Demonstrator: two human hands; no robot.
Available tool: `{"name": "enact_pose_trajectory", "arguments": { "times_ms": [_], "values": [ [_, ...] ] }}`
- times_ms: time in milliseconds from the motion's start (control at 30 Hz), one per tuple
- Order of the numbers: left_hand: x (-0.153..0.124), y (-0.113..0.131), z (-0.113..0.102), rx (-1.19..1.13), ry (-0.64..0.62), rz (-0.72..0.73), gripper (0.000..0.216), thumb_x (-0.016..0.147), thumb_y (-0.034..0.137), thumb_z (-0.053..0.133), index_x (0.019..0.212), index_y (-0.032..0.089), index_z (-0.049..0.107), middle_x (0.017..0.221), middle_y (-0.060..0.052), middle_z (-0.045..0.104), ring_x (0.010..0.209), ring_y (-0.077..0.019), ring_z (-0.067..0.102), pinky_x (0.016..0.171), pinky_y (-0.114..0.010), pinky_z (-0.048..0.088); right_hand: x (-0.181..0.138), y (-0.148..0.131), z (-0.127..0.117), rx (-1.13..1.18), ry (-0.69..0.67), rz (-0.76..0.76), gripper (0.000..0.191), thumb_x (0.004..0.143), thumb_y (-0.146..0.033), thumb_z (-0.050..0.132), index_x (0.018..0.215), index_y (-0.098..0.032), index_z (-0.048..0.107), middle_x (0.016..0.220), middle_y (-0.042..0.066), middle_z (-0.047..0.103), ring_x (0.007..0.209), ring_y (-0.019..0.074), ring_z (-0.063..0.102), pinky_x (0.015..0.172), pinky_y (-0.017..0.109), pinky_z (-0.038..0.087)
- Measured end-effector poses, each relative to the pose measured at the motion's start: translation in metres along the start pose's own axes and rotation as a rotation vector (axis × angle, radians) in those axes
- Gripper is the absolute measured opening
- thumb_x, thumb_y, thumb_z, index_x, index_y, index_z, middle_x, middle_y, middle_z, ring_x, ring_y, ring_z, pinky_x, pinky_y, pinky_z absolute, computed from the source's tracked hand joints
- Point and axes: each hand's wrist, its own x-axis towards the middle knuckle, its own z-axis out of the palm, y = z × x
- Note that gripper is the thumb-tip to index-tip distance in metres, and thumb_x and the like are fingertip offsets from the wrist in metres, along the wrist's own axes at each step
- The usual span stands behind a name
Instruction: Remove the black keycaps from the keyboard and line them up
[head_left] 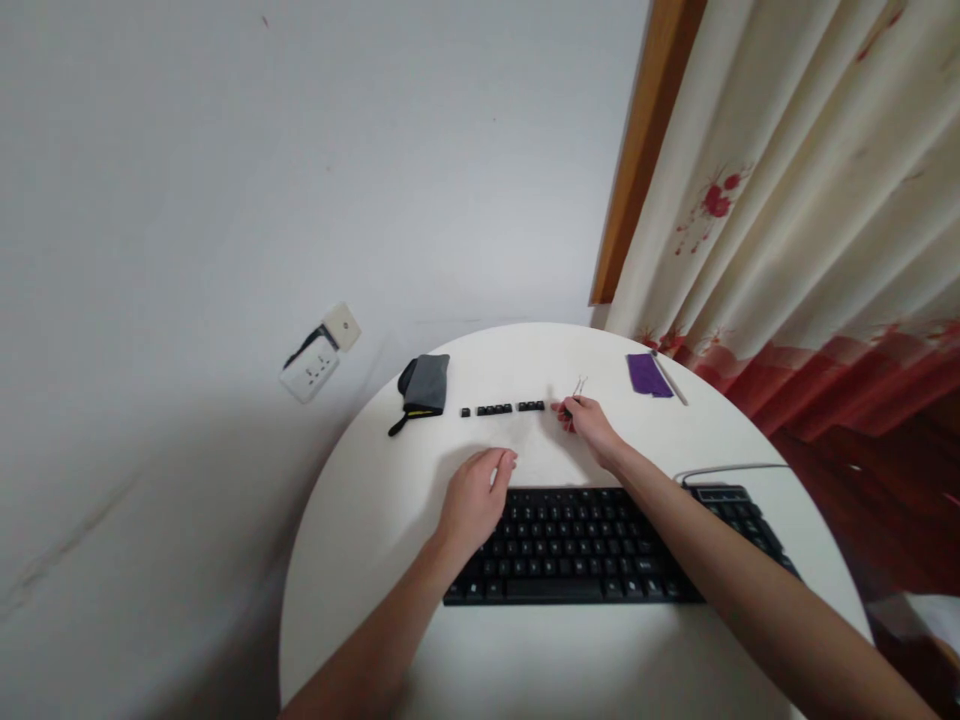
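Observation:
My right hand (589,425) is closed around a wire keycap puller (580,385), whose thin metal wires stick up past the fingers. Something small and dark shows by its fingertips, too small to make out. Just left of that hand, loose black keycaps lie in a row: a single keycap (465,412), a longer group (494,409) and a shorter group (531,406). My left hand (474,495) rests at the upper left corner of a black keyboard (555,545), fingers curled and thumb against the index finger, with nothing visible in it. My right forearm crosses over the keyboard, hiding part of its right side.
A grey pouch (427,383) with a dark strap lies at the left back of the round white table (360,520). Toward the right back are a purple cloth (649,375) and a thin pen-like stick (670,380). The keyboard cable (735,467) runs rightward. Wall and curtain (712,250) stand behind.

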Motion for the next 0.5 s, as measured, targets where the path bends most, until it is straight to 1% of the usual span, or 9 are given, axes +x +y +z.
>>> {"name": "enact_pose_trajectory", "arguments": {
  "times_ms": [167, 367, 500],
  "values": [
    [-0.001, -0.002, 0.002, 0.002, -0.005, -0.005, 0.035, 0.101, 0.035, 0.037, 0.096, 0.019, 0.069, 0.097, -0.006, 0.074, 0.093, -0.0215, 0.068, 0.086, -0.031, 0.050, 0.008, 0.003, 0.007, 0.020, -0.009, -0.005, 0.020, 0.077, -0.033, 0.058, 0.065, -0.017, 0.059, 0.082, 0.010, 0.071, 0.059, 0.0130, 0.054, 0.053, 0.024, 0.042],
    [-0.002, -0.002, 0.001, -0.007, 0.002, -0.006, 0.036, 0.101, 0.036, 0.036, 0.097, 0.020, 0.068, 0.097, -0.007, 0.074, 0.093, -0.0215, 0.068, 0.086, -0.032, 0.050, 0.012, 0.005, 0.008, 0.017, -0.031, -0.015, 0.019, 0.076, -0.033, 0.058, 0.064, -0.017, 0.059, 0.079, 0.009, 0.070, 0.056, 0.0119, 0.050, 0.051, 0.024, 0.039],
    [-0.002, 0.001, 0.000, -0.031, 0.025, 0.000, 0.035, 0.101, 0.035, 0.037, 0.098, 0.020, 0.069, 0.095, -0.005, 0.075, 0.091, -0.0209, 0.068, 0.086, -0.032, 0.050, 0.013, 0.006, 0.007, 0.006, -0.044, -0.028, 0.019, 0.076, -0.032, 0.056, 0.066, -0.017, 0.060, 0.077, 0.008, 0.069, 0.057, 0.0120, 0.050, 0.052, 0.024, 0.039]
  ]
}}
